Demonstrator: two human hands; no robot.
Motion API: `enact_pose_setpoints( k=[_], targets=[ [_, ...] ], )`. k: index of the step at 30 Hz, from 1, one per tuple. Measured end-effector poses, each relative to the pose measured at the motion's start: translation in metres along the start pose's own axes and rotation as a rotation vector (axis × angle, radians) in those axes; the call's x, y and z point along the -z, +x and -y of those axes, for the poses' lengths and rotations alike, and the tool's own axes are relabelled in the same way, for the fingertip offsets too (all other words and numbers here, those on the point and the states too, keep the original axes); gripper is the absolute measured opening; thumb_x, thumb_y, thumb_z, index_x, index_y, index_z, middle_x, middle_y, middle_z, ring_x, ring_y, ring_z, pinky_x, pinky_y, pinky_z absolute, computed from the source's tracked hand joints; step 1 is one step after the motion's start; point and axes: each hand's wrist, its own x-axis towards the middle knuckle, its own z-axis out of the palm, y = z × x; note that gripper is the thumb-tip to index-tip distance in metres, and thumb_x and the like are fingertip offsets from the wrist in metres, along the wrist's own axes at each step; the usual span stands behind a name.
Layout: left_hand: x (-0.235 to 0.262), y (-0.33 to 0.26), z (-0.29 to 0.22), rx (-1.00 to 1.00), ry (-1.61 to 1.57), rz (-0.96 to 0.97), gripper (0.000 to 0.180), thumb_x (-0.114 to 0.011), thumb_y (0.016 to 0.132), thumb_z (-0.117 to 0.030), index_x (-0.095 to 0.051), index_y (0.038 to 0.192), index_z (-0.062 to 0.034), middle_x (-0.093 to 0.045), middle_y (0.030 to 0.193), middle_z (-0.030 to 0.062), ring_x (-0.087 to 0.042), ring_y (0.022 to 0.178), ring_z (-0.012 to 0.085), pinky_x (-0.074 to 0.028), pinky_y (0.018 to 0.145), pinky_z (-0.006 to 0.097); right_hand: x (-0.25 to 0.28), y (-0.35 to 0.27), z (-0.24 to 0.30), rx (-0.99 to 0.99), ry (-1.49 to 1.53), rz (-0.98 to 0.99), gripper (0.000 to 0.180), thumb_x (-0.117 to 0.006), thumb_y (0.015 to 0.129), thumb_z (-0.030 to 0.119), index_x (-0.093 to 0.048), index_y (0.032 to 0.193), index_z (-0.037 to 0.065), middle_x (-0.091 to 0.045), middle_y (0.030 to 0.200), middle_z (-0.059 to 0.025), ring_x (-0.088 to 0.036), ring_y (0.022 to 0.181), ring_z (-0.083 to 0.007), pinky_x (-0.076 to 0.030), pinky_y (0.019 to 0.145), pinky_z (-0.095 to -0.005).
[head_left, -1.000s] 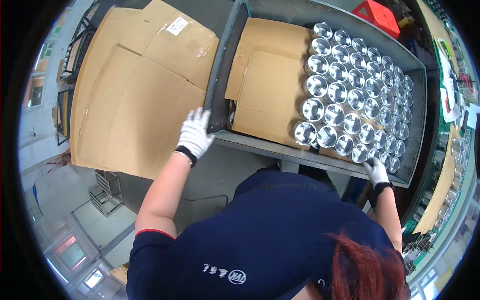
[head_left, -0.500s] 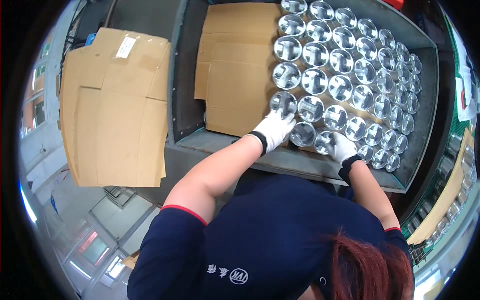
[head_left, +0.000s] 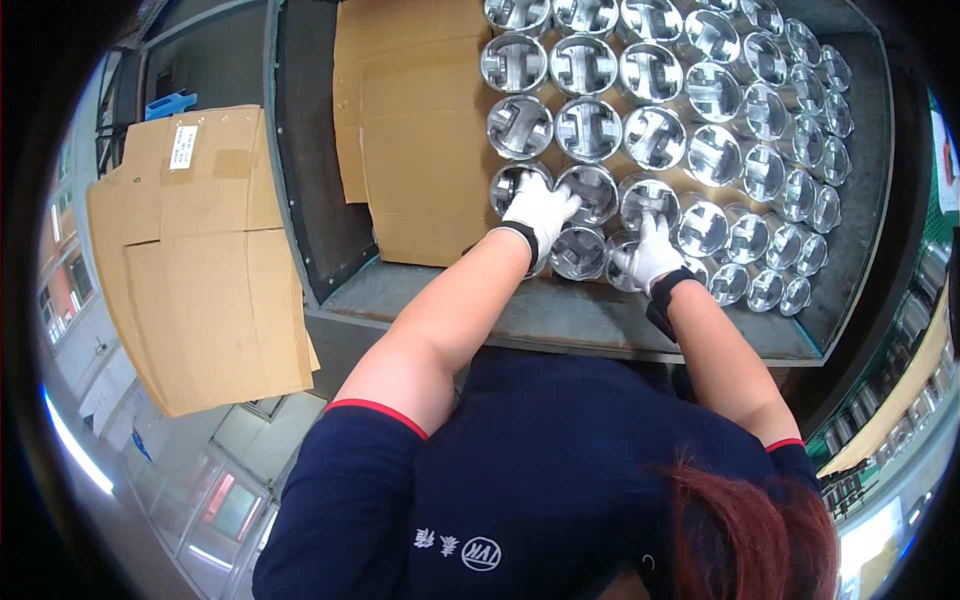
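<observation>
Many bright metal pistons (head_left: 655, 138) stand in rows, open ends up, in a grey metal bin. My left hand (head_left: 540, 215), in a white glove, has its fingers inside the leftmost piston (head_left: 507, 190) and closes on its rim. The thumb reaches to the neighbouring piston (head_left: 590, 200). Also gloved, my right hand (head_left: 652, 252) rests with fingers apart. Its fingertips dip into another piston (head_left: 648, 200), and its thumb touches a nearer piston (head_left: 620, 272). Just left of that, one more piston (head_left: 578, 252) stands between my hands.
Brown cardboard (head_left: 420, 160) lies in the left part of the bin (head_left: 520, 325), whose raised walls surround the rows. Outside on the left is a folded cardboard sheet (head_left: 205, 290) near a blue object (head_left: 170, 105). More pistons (head_left: 895, 410) and cardboard stand at far right.
The view has shifted, bringing the pistons closer and leftward. My right hand has moved from a piston in the nearest row to one in the row behind. My left hand stays at the leftmost piston.
</observation>
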Motion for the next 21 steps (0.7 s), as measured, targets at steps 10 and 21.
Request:
enact_pose_setpoints(
  k=[10, 21],
  targets=[
    [-0.018, -0.046, 0.026, 0.086, -0.075, -0.015, 0.036, -0.063, 0.085, -0.019, -0.062, 0.121, -0.0162, -0.065, 0.112, 0.0121, -0.064, 0.096, 0.0334, -0.048, 0.084, 0.046, -0.050, 0.008, 0.005, -0.033, 0.258, -0.438, 0.079, -0.078, 0.080, 0.042, -0.044, 0.136, -0.002, -0.041, 0.142, -0.0302, -0.055, 0.120, -0.0467, -0.049, 0.099, -0.0488],
    [-0.052, -0.083, 0.031, 0.462, -0.179, -0.013, 0.042, -0.063, 0.086, -0.023, -0.055, 0.127, -0.0154, -0.061, 0.121, 0.0144, -0.062, 0.102, 0.0381, -0.050, 0.088, 0.051, -0.052, -0.006, 0.058, 0.060, 0.018, -0.417, 0.082, -0.082, 0.075, 0.041, -0.043, 0.136, 0.004, -0.040, 0.145, -0.0271, -0.055, 0.120, -0.0480, -0.049, 0.099, -0.0505]
  ],
)
